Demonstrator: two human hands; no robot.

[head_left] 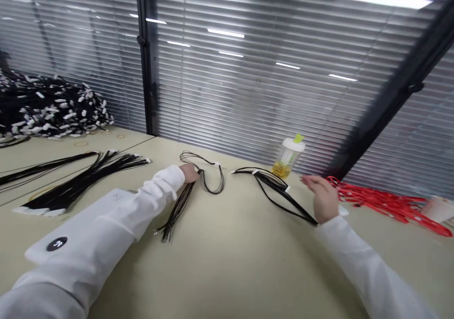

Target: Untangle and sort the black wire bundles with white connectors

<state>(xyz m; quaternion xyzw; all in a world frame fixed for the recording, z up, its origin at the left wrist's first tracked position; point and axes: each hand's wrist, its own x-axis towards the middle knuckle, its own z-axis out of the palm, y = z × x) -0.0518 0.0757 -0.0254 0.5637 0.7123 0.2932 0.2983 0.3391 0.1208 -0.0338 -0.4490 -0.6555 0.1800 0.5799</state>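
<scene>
At mid-table my left hand [189,172] is closed on a bundle of thin black cables [181,205]. Its lower ends fan out toward me, and loops with a white connector [217,163] curl beyond the hand. My right hand [324,200] is over the right side of the table, fingers stretched to the left and apparently holding nothing. Beneath and left of it lies a second set of black cables [275,183] with white connectors. Its right end runs to the wrist, where I cannot tell whether they touch.
A clear jar with yellow contents [286,158] stands by the window blinds. Red straps [386,201] lie at the right. To the left are a white device with a dark oval display [76,224], spread black cables [85,182] and a large cable heap [46,104].
</scene>
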